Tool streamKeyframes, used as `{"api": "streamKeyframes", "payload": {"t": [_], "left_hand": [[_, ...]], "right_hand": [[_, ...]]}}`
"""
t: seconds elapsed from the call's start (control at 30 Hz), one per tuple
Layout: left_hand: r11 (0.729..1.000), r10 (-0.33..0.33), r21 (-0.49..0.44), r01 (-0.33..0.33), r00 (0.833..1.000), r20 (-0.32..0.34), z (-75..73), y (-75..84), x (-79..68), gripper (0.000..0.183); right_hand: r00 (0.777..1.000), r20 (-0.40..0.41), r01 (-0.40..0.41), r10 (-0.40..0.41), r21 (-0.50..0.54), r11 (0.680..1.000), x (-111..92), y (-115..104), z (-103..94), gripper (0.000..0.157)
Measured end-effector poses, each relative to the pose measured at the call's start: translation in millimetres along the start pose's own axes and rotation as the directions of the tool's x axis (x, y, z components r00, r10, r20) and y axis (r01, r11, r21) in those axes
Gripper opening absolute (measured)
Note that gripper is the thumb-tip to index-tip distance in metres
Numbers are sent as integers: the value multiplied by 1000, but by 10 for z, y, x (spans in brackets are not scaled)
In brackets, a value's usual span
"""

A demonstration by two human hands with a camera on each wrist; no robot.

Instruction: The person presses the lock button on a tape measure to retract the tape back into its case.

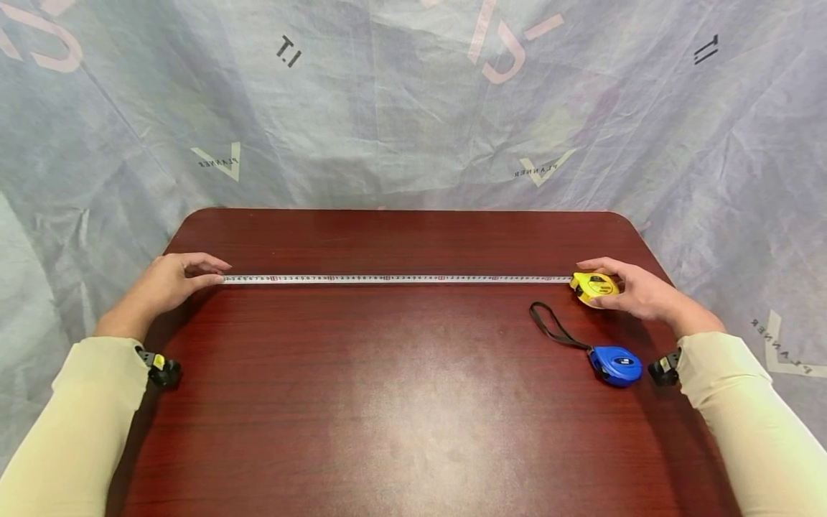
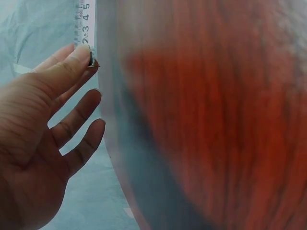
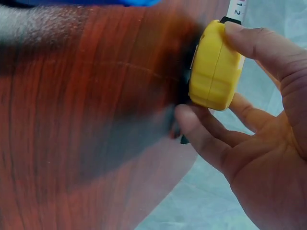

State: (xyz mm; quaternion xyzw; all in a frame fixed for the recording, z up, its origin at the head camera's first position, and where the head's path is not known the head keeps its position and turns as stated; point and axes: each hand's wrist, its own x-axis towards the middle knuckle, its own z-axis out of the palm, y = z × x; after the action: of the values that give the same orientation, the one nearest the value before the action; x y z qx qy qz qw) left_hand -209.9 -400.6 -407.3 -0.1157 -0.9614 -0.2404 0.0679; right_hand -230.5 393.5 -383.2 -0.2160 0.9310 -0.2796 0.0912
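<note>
A yellow tape measure [image 1: 595, 289] is at the right side of the table, gripped by my right hand [image 1: 636, 289]. Its white blade [image 1: 413, 279] runs straight across to the left side, numbers showing. At that far end my left hand [image 1: 169, 283] pinches the blade's tip between thumb and fingers. The left wrist view shows the thumb [image 2: 79, 55] over the low numbers by the metal end hook. In the right wrist view, my thumb presses near the mouth of the yellow case [image 3: 216, 67], with fingers beneath and behind it.
A blue tape measure [image 1: 617, 365] with a black wrist strap [image 1: 554, 327] lies near the right forearm. The dark red table [image 1: 362, 402] has rounded far corners. A grey printed cloth [image 1: 388, 108] hangs behind and along both sides.
</note>
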Motion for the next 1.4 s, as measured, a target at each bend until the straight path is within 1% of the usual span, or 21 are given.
{"api": "streamKeyframes", "payload": {"t": [0.2,0.4,0.53,0.7,0.83,0.93,1.07,1.2,1.3,1.4], "left_hand": [[1000,-10,-25,9,999,-36,-75,47,-13,22],[999,-16,-38,13,998,-62,-159,87,-25,20],[999,-7,-34,4,997,-81,-219,116,-38,19],[1000,2,-23,-5,993,-116,-312,173,-53,17],[1000,13,5,-12,991,-136,-371,202,-54,14],[1000,15,12,-14,989,-145,-405,226,-53,12],[1000,-2,1,2,989,-147,-465,272,-43,12],[1000,-23,-4,22,989,-144,-543,324,-40,12],[999,-32,-9,31,987,-156,-597,352,-48,12],[1000,-25,-9,24,984,-175,-642,359,-55,13]], "right_hand": [[999,-14,45,-45,4,999,-34,-69,-56,59],[996,-22,87,-86,53,995,-96,-124,-135,56],[995,-22,102,-101,80,991,-121,-153,-195,56],[989,-32,148,-146,73,986,-132,-207,-273,55],[987,-50,153,-151,31,988,-157,-265,-336,51],[990,-77,114,-115,-20,993,-189,-311,-381,48],[992,-100,72,-82,-102,992,-227,-375,-448,44],[989,-92,98,-115,-173,980,-267,-451,-526,44],[987,-86,119,-138,-200,973,-302,-519,-578,43],[985,-86,131,-153,-217,967,-325,-575,-618,42]]}}
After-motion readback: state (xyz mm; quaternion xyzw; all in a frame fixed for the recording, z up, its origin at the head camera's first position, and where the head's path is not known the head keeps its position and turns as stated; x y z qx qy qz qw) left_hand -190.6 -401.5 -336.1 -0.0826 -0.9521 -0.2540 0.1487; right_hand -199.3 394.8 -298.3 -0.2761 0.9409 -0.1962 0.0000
